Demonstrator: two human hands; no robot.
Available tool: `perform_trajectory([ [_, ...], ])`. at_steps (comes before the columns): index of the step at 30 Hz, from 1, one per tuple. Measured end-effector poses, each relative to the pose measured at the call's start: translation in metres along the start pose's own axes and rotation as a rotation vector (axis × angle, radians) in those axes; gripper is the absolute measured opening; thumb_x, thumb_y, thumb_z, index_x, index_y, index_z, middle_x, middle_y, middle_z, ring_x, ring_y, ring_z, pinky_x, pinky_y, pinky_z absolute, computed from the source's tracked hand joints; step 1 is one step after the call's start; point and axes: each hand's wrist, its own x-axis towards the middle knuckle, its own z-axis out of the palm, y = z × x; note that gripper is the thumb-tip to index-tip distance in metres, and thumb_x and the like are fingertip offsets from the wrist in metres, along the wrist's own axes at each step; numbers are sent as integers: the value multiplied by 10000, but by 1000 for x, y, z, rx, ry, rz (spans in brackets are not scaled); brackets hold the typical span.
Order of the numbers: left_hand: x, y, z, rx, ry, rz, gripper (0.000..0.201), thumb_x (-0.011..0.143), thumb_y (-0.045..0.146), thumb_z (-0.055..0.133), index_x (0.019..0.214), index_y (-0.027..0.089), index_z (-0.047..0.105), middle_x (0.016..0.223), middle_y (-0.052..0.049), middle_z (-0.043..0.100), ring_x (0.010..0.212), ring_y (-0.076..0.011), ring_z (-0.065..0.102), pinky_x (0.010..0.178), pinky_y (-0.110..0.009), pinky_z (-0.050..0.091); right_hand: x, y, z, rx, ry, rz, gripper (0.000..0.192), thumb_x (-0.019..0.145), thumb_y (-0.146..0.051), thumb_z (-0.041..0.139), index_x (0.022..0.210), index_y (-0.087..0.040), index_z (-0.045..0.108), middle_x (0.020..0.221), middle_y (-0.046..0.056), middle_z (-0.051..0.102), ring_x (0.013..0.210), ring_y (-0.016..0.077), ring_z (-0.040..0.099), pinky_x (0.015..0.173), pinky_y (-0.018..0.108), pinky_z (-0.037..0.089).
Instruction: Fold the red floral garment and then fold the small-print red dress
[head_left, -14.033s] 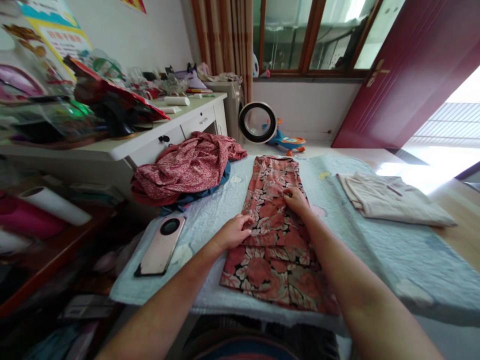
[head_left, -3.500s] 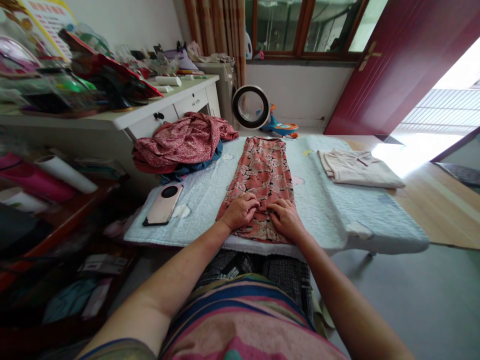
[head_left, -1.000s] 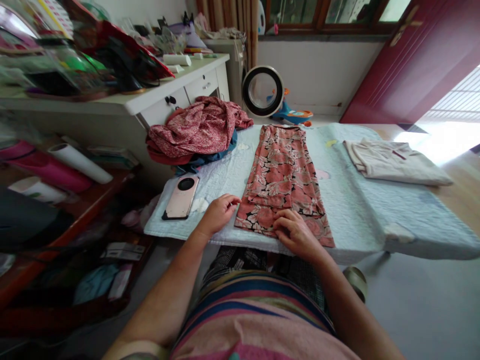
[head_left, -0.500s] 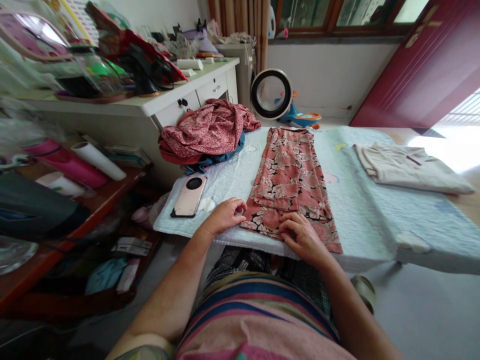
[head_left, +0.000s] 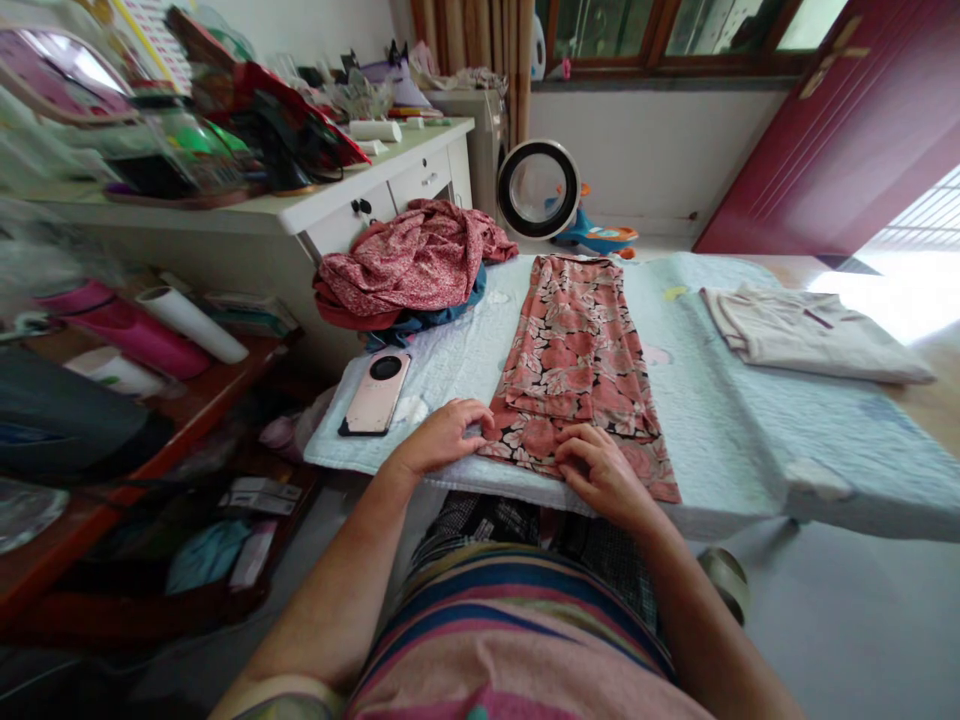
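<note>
A folded pink-and-black floral garment [head_left: 566, 345] lies lengthwise on the pale blue quilted cover in front of me, narrower at its far end, with layered hems near me. My left hand [head_left: 446, 435] is at its near left edge, fingers curled and thumb tip close to the cloth. My right hand [head_left: 604, 468] rests on the near hem, its fingers bent over the fabric and the thumb drawn in below. Both hands look closed on the cloth's edge, though the fingertips partly hide the grip. A pink phone [head_left: 376, 395] lies face down left of my left hand.
Crumpled red patterned cloth [head_left: 409, 262] is heaped at the back left, over blue fabric. A folded beige garment [head_left: 814, 335] lies on the right of the quilted cover [head_left: 705, 430]. A white cabinet [head_left: 382, 200] and a cluttered wooden shelf [head_left: 187, 430] stand to the left.
The whole view has shifted slightly. My hands stay at the near edge of the floral garment, which keeps its shape and place.
</note>
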Motion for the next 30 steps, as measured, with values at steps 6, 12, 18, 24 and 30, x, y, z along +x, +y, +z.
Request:
perform_trajectory([
  [6,-5,3,-3,-74,-29,11,177,783,102,600,920,187,673,999,-33,629,975,-170,595,926,-289,452,0,0,0,23,3,-1,109,850,-152,608,917,-228,648,1090,63,630,1040,228,555,913,412,444],
  [12,-6,1,-2,-44,-46,-5,123,761,164,673,882,185,676,1028,-35,603,1009,-187,587,948,-305,454,1,1,0,18,-4,-1,125,855,-209,634,975,-231,658,1100,72,635,1048,240,557,923,425,439],
  [18,-4,-2,-1,-101,-35,1,197,904,230,536,901,182,727,1070,-55,625,1011,-172,603,968,-303,443,1,2,0,17,-3,-5,114,855,-213,640,966,-232,656,1100,69,635,1042,237,557,917,418,439],
  [24,-4,-3,-2,-110,-46,-33,235,905,223,513,898,180,744,1078,-59,632,1008,-173,608,962,-297,447,0,1,0,13,-8,-8,111,861,-198,623,966,-225,648,1104,70,628,1042,235,548,913,421,437],
  [30,-4,-2,-3,-131,-58,-60,252,908,248,500,896,187,745,1083,-56,623,1005,-177,608,963,-300,449,0,1,0,20,-2,-10,119,862,-186,614,968,-226,646,1102,65,624,1044,227,548,916,409,438],
])
